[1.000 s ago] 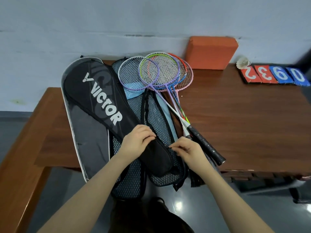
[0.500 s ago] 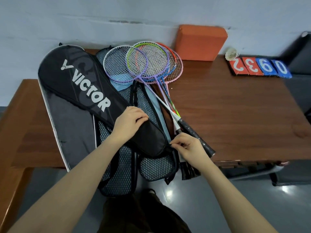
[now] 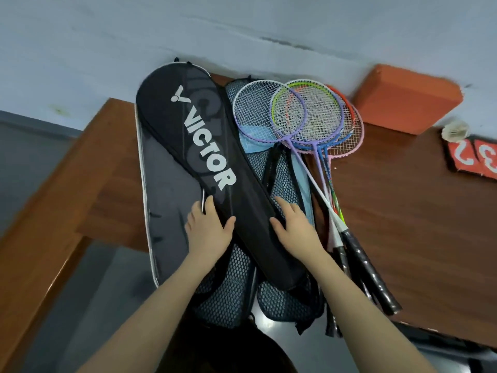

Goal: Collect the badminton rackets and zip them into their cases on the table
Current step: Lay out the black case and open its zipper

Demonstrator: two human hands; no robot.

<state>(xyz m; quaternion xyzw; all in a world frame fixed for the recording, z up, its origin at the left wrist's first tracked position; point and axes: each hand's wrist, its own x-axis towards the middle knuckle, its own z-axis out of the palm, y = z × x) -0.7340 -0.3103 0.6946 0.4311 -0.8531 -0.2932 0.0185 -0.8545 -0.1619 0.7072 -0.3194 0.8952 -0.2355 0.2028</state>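
Right now both hands are on the narrow lower part of the black case [image 3: 215, 168], the one with white VICTOR lettering. It lies slantwise over the pile on the table [image 3: 403, 211]. The left hand [image 3: 208, 230] grips the case's left edge, thumb over the top and fingers curled down its side. The right hand [image 3: 295, 230] takes the right edge, thumb on the fabric and fingers wrapped round the far side. Beneath the case lie mesh cases [image 3: 231, 286], their ends hanging over the table's front edge, and a grey case [image 3: 166, 200] spread to the left. Just right of them the bare rackets [image 3: 309, 122] lie stacked, heads toward the wall [image 3: 134, 36], black grips [image 3: 365, 267] jutting past the table edge. Farther back stand an orange block [image 3: 403, 100], a shuttlecock [image 3: 455, 130] and red number cards [image 3: 473, 160].
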